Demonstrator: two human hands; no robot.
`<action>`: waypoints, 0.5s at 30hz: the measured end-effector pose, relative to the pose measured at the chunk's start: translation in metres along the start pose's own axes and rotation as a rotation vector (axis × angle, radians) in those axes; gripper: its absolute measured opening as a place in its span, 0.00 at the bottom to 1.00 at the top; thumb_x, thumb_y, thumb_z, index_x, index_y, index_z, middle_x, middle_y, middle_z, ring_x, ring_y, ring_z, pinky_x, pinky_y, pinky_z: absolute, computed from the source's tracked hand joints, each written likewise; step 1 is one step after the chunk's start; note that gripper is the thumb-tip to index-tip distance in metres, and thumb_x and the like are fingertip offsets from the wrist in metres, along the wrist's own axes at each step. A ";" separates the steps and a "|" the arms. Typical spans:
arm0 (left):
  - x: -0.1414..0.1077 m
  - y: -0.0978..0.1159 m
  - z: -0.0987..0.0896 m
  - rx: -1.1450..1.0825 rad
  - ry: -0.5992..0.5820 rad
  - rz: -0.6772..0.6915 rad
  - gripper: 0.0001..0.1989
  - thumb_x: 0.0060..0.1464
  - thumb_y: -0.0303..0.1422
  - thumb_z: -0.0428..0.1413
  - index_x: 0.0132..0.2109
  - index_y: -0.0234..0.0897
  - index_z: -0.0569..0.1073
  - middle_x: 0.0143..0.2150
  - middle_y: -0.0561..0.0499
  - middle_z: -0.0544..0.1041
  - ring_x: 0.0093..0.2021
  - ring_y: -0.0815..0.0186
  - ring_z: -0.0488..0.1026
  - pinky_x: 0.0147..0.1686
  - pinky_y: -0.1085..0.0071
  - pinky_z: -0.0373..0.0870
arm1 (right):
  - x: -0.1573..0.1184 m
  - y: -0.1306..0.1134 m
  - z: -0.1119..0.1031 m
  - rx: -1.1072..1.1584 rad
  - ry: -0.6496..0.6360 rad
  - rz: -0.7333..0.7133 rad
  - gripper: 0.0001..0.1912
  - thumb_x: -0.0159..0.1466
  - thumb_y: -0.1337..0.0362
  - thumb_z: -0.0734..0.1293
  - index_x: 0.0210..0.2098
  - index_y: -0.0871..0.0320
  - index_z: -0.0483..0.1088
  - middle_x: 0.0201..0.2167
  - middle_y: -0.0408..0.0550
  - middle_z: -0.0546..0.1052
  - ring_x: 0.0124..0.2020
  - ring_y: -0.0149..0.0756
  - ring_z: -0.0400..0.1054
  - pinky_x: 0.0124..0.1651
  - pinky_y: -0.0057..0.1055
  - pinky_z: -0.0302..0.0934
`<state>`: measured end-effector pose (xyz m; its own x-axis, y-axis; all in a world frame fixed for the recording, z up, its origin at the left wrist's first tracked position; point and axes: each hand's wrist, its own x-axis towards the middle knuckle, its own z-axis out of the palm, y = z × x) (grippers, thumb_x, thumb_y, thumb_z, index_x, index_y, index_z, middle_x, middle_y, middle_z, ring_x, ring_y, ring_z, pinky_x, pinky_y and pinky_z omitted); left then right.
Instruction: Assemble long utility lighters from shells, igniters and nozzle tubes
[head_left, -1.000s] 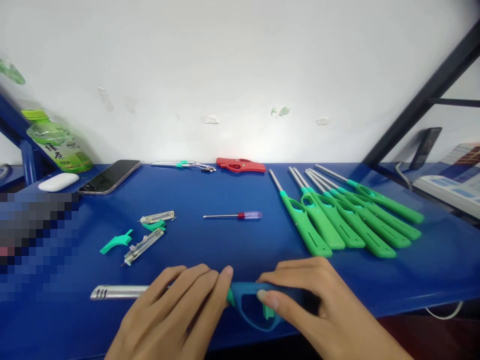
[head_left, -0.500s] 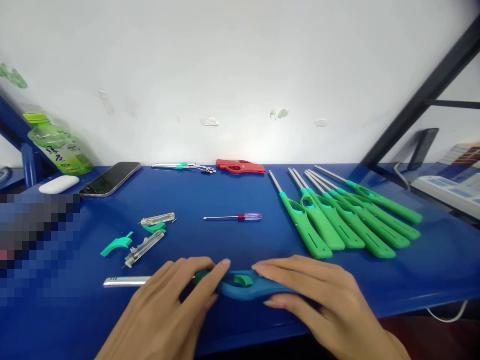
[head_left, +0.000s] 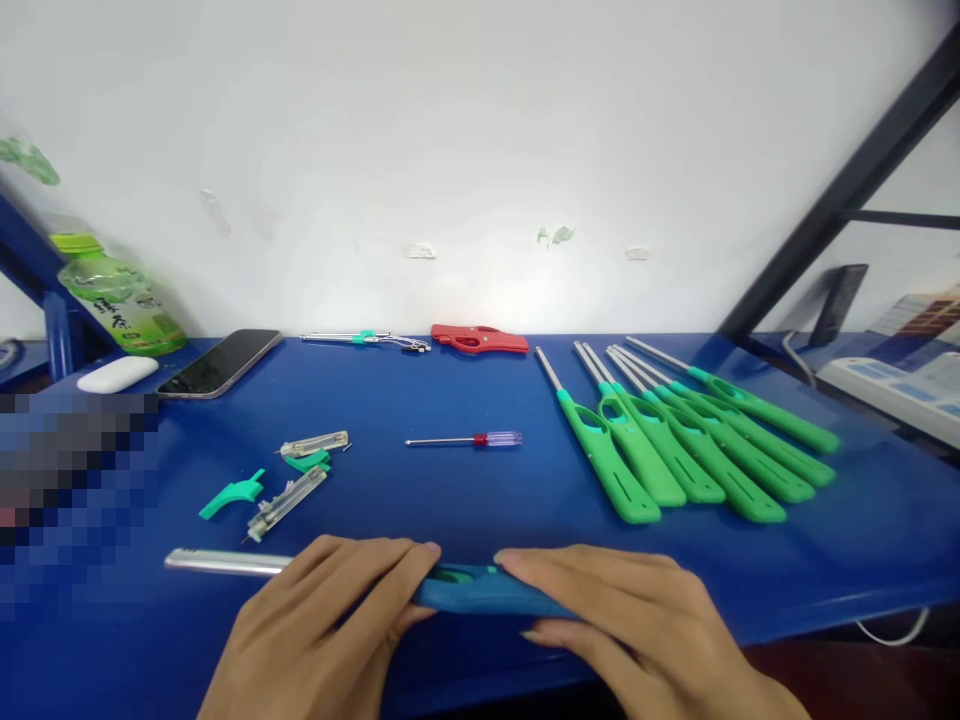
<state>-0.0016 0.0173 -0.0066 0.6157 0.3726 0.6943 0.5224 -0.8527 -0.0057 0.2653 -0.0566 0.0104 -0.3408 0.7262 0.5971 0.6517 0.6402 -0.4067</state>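
Observation:
A blue long-nosed lighter [head_left: 480,592] lies crosswise between my hands near the table's front edge, its silver tube [head_left: 225,562] pointing left. My left hand [head_left: 322,620] is closed around the end of the handle where the tube begins. Around the other end of the handle, my right hand [head_left: 637,620] grips with fingers on top and thumb below. A bit of green trigger shows in the handle's opening. Beyond my left hand lie a loose green trigger [head_left: 234,493] and two clear fuel tanks, the nearer one [head_left: 289,500] at a slant.
A screwdriver [head_left: 465,440] lies mid-table. Several green lighters [head_left: 626,470] are fanned out on the right. Along the wall are a red lighter casing [head_left: 480,340], metal tubes with wires [head_left: 364,338], a phone [head_left: 223,362], a white case [head_left: 118,375] and a green bottle [head_left: 124,300].
The blue lighter has shifted left and slightly toward me, and its handle has rolled so the opening looks narrower. My left hand moved along with it.

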 end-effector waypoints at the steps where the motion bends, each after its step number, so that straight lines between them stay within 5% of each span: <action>1: -0.001 0.000 0.001 -0.003 -0.005 0.002 0.12 0.75 0.30 0.49 0.55 0.40 0.77 0.44 0.56 0.85 0.38 0.71 0.82 0.50 0.69 0.68 | -0.001 0.000 -0.001 -0.010 0.003 0.013 0.16 0.76 0.64 0.64 0.61 0.54 0.74 0.51 0.43 0.84 0.49 0.32 0.82 0.54 0.17 0.72; 7: 0.001 0.002 0.002 0.029 -0.008 0.046 0.15 0.77 0.33 0.47 0.55 0.41 0.78 0.43 0.56 0.86 0.38 0.71 0.82 0.41 0.72 0.73 | -0.003 0.006 -0.008 -0.109 -0.014 -0.034 0.20 0.74 0.69 0.66 0.62 0.50 0.75 0.51 0.44 0.85 0.49 0.35 0.82 0.55 0.23 0.74; 15: -0.007 0.000 0.008 -0.010 -0.176 0.073 0.17 0.76 0.32 0.46 0.63 0.45 0.74 0.53 0.54 0.83 0.50 0.67 0.82 0.53 0.70 0.76 | -0.006 0.033 -0.011 -0.259 -0.065 -0.127 0.22 0.75 0.66 0.64 0.65 0.44 0.72 0.55 0.44 0.83 0.53 0.37 0.79 0.57 0.27 0.73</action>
<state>-0.0013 0.0179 -0.0167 0.7459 0.3673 0.5557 0.4671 -0.8831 -0.0433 0.2963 -0.0427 0.0006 -0.4680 0.6643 0.5828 0.7494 0.6478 -0.1367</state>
